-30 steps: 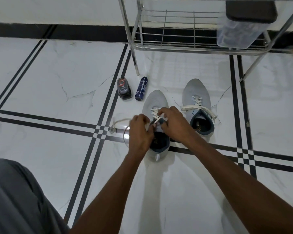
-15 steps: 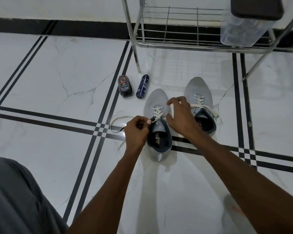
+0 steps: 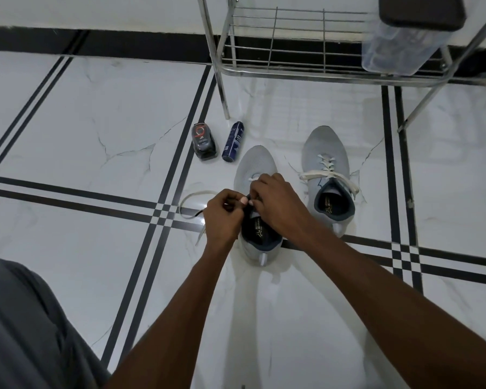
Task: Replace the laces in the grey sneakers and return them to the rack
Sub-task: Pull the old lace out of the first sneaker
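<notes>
Two grey sneakers stand on the white floor, toes pointing away from me. Both my hands meet over the left sneaker (image 3: 254,164), at its upper eyelets. My left hand (image 3: 223,213) pinches the white lace, whose loose end (image 3: 191,196) loops out over the floor to the left. My right hand (image 3: 275,203) curls over the tongue and covers most of the lacing, so its grip is partly hidden. The right sneaker (image 3: 324,147) stands alone, laced in white with loose ends across its collar. The metal rack (image 3: 292,71) is just beyond the shoes.
A dark shoe-polish bottle (image 3: 204,141) and a blue spray can (image 3: 233,141) lie on the floor left of the sneakers, near a rack leg (image 3: 220,80). A clear plastic container with a dark lid (image 3: 404,37) sits on the rack's right side. My grey-clad knee (image 3: 26,327) fills the lower left.
My right hand has come back from the sneaker's right side to meet my left hand over the upper eyelets. The lace loop on the floor has shifted slightly.
</notes>
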`<state>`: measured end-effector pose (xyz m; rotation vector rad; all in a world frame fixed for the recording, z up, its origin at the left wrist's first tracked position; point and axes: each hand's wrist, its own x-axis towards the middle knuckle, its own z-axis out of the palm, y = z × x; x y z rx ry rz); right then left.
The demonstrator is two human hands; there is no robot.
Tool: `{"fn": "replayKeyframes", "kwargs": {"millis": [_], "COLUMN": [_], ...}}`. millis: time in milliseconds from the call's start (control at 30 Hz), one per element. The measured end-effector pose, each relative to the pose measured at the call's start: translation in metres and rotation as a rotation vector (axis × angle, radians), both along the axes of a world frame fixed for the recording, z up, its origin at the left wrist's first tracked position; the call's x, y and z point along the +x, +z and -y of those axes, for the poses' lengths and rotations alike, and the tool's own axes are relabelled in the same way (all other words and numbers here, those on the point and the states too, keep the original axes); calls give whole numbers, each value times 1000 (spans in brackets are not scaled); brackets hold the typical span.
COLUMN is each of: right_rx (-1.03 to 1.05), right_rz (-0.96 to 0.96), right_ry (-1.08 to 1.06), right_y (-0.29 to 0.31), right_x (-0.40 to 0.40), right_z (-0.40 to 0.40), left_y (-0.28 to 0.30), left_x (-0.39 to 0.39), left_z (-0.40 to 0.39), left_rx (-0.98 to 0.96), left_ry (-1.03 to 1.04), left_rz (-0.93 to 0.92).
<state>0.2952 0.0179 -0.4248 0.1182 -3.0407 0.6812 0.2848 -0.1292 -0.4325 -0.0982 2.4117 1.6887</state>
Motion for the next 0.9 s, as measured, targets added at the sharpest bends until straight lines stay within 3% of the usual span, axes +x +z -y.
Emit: {"fn": "replayKeyframes", "kwargs": {"millis": [100,167,300,367,500,600,667,733,833,900], "right_rx": [22,86,-201,-208,21,232,237,45,-325,-339], "right_rz": [-48,-93,-267,-187,139,133,79,6,-116,2], "right_ry": [61,-12,-646,-517,-114,-3,39,-128,-679,-717], "right_y": [-3,-3,10,16,20,4,-2,-2,14,26], "right_x": [1,-1,-5,-5,-2,1,-2,-8,-19,-20], "right_z": [2,-8,-51,-52,-8,13,11,-6,-56,-74], "left_y": [-1,-3,-2,-1,0,0,-1,-2,-4,-5], "left_x": [-1,-2,-1,-1,-2,-2,-3,-3,-2,0], "left_z": [2,4,6,6,3,2,4,6,8,8], "left_rx": [-20,-30,-30,-38,-44,-56,-66,-70,-83,-98], "left_ry": [-1,13,31,30,28,7,3,13,39,36], "left_rz": [-13,0,15,5,0,-19,-32,-40,-47,-58]}}
